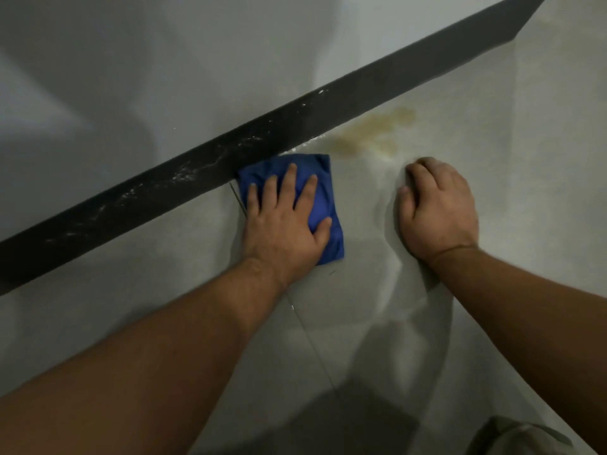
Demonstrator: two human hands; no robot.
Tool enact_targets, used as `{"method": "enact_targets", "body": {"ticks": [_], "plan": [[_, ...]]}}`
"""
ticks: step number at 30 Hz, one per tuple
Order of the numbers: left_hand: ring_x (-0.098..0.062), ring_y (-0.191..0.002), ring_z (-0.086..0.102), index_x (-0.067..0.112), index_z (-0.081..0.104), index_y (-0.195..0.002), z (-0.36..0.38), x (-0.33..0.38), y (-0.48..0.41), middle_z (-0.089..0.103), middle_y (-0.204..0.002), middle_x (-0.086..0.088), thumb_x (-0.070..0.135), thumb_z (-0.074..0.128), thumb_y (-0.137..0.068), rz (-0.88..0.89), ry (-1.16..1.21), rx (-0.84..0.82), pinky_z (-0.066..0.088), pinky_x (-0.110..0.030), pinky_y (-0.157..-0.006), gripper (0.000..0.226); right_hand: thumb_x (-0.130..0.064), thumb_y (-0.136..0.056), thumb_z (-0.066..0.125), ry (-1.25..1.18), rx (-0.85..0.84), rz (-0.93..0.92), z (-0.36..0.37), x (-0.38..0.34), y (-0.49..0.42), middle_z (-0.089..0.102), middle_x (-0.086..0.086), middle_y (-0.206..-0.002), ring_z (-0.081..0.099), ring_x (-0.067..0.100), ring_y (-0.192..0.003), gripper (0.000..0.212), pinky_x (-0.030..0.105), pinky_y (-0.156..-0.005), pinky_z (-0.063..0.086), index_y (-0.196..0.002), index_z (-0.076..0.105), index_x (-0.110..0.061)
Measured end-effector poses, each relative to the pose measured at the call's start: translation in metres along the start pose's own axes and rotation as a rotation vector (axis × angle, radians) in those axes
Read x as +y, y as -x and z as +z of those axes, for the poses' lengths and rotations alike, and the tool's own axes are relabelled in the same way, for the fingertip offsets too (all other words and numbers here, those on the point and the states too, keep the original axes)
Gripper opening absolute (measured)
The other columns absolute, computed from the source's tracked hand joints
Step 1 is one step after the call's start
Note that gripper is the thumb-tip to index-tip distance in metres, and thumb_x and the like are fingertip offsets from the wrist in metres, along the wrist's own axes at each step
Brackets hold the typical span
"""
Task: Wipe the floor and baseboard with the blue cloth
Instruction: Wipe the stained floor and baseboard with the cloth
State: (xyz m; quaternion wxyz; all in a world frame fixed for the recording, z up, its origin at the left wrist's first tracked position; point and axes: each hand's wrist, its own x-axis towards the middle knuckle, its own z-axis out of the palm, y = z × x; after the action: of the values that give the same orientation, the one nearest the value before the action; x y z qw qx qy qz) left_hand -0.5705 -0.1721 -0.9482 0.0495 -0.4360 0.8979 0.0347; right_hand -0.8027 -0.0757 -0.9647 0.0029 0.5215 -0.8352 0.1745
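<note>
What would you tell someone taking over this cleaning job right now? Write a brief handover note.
Left hand flat, pressing the folded blue cloth on the pale tiled floor, its far edge against the dark baseboard.
Right hand curled, empty, resting on the floor beside it.
Done: nothing clearly finished.
To do: white streaks along the baseboard; brownish stain on the floor beyond the cloth.

Dim, greyish light, soft all over. Broad shadows fall across the pale grey wall [98,77] at upper left, and there's a dark patch on the glossy pale tiled floor [361,415] at bottom centre. Faint sheen gleams beside the dark matte baseboard strip [131,205]. The right hand [437,208] looks slightly smeared, and the corners go soft.
</note>
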Motion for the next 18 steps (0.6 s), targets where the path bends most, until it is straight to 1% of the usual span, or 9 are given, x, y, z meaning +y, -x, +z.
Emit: {"method": "enact_targets", "body": {"ticks": [3, 7, 10, 14, 16, 18], "plan": [[-0.041, -0.151, 0.024, 0.022, 0.019, -0.163, -0.003, -0.003, -0.020, 0.017, -0.170, -0.013, 0.064, 0.027, -0.099, -0.004, 0.015, -0.007, 0.018, -0.060, -0.124, 0.077, -0.033, -0.102, 0.047, 0.012, 0.002, -0.003, 0.002, 0.002, -0.001, 0.057, 0.018, -0.143, 0.050, 0.036, -0.132, 0.047, 0.051, -0.116, 0.037, -0.139, 0.057, -0.005], [-0.041, -0.154, 0.016, 0.020, 0.014, -0.164, -0.002, 0.011, -0.034, 0.009, -0.172, -0.011, 0.058, 0.026, -0.102, -0.077, 0.038, -0.034, 0.016, -0.059, -0.125, 0.074, -0.033, -0.103, 0.045, 0.013, 0.013, -0.001, 0.004, 0.003, -0.002, 0.056, 0.017, -0.143, 0.050, 0.034, -0.132, 0.047, 0.051, -0.117, 0.037, -0.140, 0.056, -0.007], [-0.038, -0.153, 0.020, 0.020, 0.019, -0.163, -0.002, 0.010, -0.021, 0.015, -0.172, -0.010, 0.053, 0.031, -0.101, -0.064, 0.054, -0.024, 0.022, -0.059, -0.123, 0.072, -0.032, -0.103, 0.046, 0.021, 0.035, -0.004, 0.005, 0.005, 0.000, 0.057, 0.017, -0.142, 0.051, 0.034, -0.131, 0.045, 0.050, -0.116, 0.038, -0.139, 0.057, -0.007], [-0.037, -0.146, 0.030, 0.016, 0.022, -0.161, -0.004, -0.001, -0.011, 0.024, -0.168, -0.012, 0.058, 0.028, -0.098, -0.055, -0.031, -0.035, 0.031, -0.058, -0.117, 0.077, -0.028, -0.103, 0.049, 0.002, 0.028, -0.012, 0.003, 0.004, 0.000, 0.057, 0.019, -0.142, 0.051, 0.036, -0.131, 0.044, 0.050, -0.116, 0.038, -0.139, 0.058, -0.005], [-0.036, -0.143, 0.033, 0.014, 0.022, -0.161, -0.006, 0.000, -0.025, 0.024, -0.168, -0.011, 0.059, 0.028, -0.098, -0.068, -0.047, -0.030, 0.034, -0.054, -0.113, 0.078, -0.025, -0.102, 0.052, -0.001, 0.015, -0.022, 0.001, 0.004, 0.000, 0.057, 0.020, -0.143, 0.051, 0.037, -0.132, 0.045, 0.050, -0.117, 0.038, -0.140, 0.058, -0.004], [-0.037, -0.144, 0.031, 0.013, 0.020, -0.162, -0.005, 0.008, -0.045, 0.020, -0.170, -0.010, 0.058, 0.029, -0.100, -0.059, -0.028, -0.010, 0.031, -0.054, -0.114, 0.077, -0.024, -0.100, 0.053, 0.003, -0.010, -0.054, -0.003, 0.008, -0.001, 0.057, 0.021, -0.145, 0.051, 0.039, -0.133, 0.047, 0.049, -0.116, 0.038, -0.142, 0.058, -0.004]]}}
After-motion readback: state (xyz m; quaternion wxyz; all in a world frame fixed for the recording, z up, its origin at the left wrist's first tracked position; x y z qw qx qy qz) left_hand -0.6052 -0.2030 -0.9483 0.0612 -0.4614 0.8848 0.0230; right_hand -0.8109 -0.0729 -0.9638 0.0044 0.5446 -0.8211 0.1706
